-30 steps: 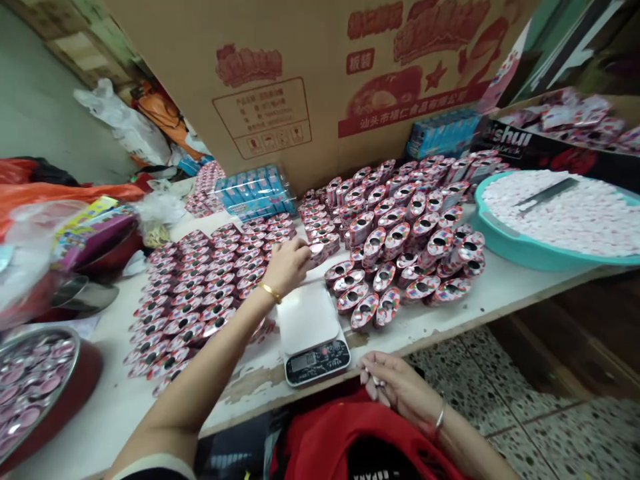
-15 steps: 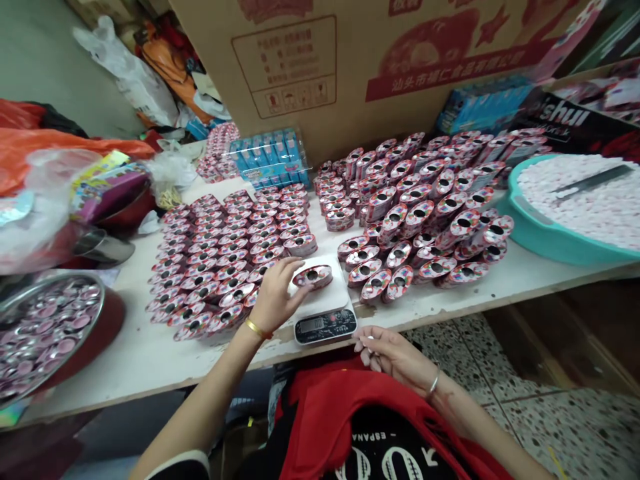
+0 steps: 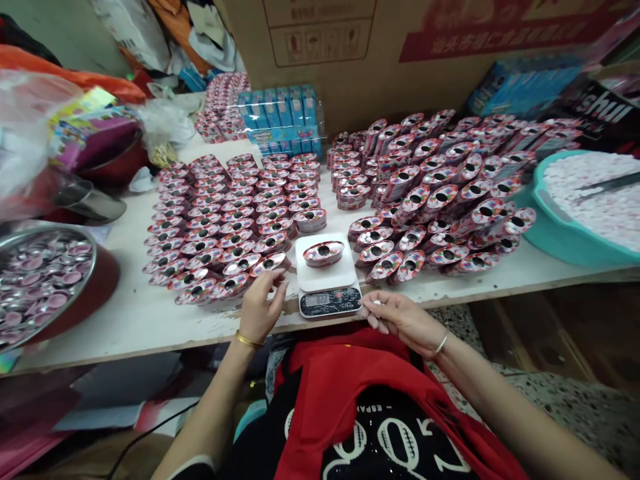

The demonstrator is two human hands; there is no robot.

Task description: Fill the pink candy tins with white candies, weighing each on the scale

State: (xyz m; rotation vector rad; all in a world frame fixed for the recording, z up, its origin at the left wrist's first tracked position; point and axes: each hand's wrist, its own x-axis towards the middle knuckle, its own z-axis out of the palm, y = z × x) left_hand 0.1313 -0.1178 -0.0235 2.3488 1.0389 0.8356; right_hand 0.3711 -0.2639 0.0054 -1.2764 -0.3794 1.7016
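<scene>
Oval box (image 3: 324,256), one: red and pink printed, dark round hole in its top; standing upright on the white plate of the scale, long side running left to right, touched by neither hand.

Scale (image 3: 306,275), one: white, flat, at the near edge of the desk (image 3: 130,300); black panel on the near side, display lit, figures too small to read surely.

Left hand (image 3: 263,305), one: fingers loosely curled, nothing seen in its grasp; left of the scale, near the closest boxes of the left group. Gold bracelet (image 3: 249,341) at the wrist.

Right hand (image 3: 393,317), one: fingers pinched round a small white piece (image 3: 377,303); just beside the near right corner of the scale, contact with it uncertain. Silver-coloured bangle (image 3: 442,342) at the wrist.

Left group of boxes (image 3: 235,227): same oval pattern, upright, close rows, left of the scale.

Right group of boxes (image 3: 445,197): same pattern, many tilted, crowded, right of the scale; white matter showing in the opening of one or more near ones.

Teal basin (image 3: 543,220), one: far right, heaped with pale pieces (image 3: 595,200), a dark flat blade (image 3: 610,184) lying on them.

Red bowl (image 3: 106,280), one: left, filled with pink and silvery caps (image 3: 47,283).

Blue packs (image 3: 281,120), wrapped in clear film: far side, before a large cardboard carton (image 3: 360,87).
</scene>
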